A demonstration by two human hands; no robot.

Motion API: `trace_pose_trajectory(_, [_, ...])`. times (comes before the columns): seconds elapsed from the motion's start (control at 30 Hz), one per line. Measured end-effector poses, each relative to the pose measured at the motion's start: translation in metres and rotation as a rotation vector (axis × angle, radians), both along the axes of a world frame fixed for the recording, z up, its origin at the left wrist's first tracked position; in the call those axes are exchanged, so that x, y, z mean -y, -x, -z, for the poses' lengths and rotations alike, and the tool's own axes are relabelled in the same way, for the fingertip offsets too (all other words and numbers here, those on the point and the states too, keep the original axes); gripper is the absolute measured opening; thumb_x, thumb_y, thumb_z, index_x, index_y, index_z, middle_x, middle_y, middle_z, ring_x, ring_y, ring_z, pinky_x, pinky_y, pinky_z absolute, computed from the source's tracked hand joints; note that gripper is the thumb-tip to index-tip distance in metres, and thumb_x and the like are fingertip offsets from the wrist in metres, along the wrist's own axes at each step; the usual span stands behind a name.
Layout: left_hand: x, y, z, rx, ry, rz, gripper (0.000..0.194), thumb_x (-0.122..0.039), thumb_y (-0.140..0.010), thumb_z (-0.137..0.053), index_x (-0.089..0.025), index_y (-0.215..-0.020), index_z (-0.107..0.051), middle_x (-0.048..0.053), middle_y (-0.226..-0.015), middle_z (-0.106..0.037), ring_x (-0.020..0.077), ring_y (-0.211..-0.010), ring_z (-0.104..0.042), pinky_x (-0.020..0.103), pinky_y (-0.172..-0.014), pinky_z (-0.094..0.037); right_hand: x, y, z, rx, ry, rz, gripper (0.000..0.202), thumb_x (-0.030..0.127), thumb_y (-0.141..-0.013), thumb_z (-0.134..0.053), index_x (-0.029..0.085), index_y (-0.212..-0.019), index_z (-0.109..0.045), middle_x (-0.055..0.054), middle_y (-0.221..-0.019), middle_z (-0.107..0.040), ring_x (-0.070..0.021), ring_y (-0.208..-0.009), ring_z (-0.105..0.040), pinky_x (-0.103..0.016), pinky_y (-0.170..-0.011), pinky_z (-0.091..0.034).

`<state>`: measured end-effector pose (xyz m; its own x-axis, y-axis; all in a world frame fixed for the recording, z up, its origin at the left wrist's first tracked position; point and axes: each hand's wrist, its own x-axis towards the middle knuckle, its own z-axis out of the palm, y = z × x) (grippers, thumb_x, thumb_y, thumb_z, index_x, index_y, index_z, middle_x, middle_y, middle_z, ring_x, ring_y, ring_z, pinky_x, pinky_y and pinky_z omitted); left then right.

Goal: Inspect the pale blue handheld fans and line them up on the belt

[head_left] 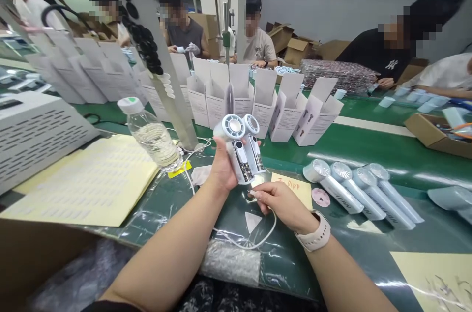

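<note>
Two light-blue handheld fans (236,137) sit side by side in my left hand (222,167), their round heads up and dark panels on the handles facing me. My fingers are wrapped round them from the left and behind. Just below the handle ends, my right hand (278,201) pinches the plug end of a white charging cable (271,228). The plug is close to the bottom of the fans; whether it touches a socket I cannot tell. The cable loops down and left across the green table mat (177,209). A pale watch is on my right wrist.
Several wrapped fans (342,189) lie in a row at right. Open white boxes (283,110) line the far edge beside a conveyor (368,135). At left stand a water bottle (149,130), yellow sticker sheets (110,174), a grey vented machine (44,130) and a metal post (165,91). Several co-workers sit opposite.
</note>
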<state>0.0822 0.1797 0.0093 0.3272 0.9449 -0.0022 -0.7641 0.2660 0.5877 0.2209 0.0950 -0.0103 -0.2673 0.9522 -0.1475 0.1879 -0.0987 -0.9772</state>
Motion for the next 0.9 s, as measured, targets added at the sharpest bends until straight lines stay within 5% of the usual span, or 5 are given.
trace_pose_trajectory(0.47, [0.012, -0.007, -0.005, -0.056, -0.208, -0.111, 0.068, -0.085, -0.050, -0.067, -0.018, -0.061, -0.061, 0.010, -0.097, -0.074, 0.0321, -0.105, -0.068, 0.039, -0.086, -0.056, 0.024, 0.040, 0.003, -0.436, -0.066, 0.297, 0.044, 0.064, -0.087, -0.058, 0.023, -0.074, -0.047, 0.012, -0.045, -0.037, -0.0081, -0.040, -0.037, -0.022, -0.043, -0.031])
trace_pose_trajectory(0.7, [0.012, -0.008, 0.001, -0.104, -0.168, -0.103, 0.070, -0.085, -0.045, -0.069, -0.017, -0.059, -0.062, 0.012, -0.088, -0.074, 0.0329, -0.100, -0.069, 0.037, -0.076, -0.057, 0.018, 0.030, 0.008, -0.245, -0.109, 0.243, 0.040, 0.058, -0.091, -0.054, 0.021, -0.077, -0.055, 0.004, -0.057, -0.054, -0.0141, -0.058, -0.052, -0.029, -0.062, -0.042])
trace_pose_trajectory(0.9, [0.012, -0.007, -0.003, 0.055, -0.112, -0.037, 0.065, -0.082, -0.055, -0.068, -0.017, -0.061, -0.061, 0.009, -0.103, -0.073, 0.0287, -0.102, -0.069, 0.034, -0.079, -0.057, 0.020, 0.025, 0.003, -0.130, -0.310, 0.194, 0.031, 0.045, -0.095, -0.051, 0.021, -0.075, -0.054, -0.002, -0.082, -0.058, -0.0177, -0.079, -0.053, -0.031, -0.073, -0.041])
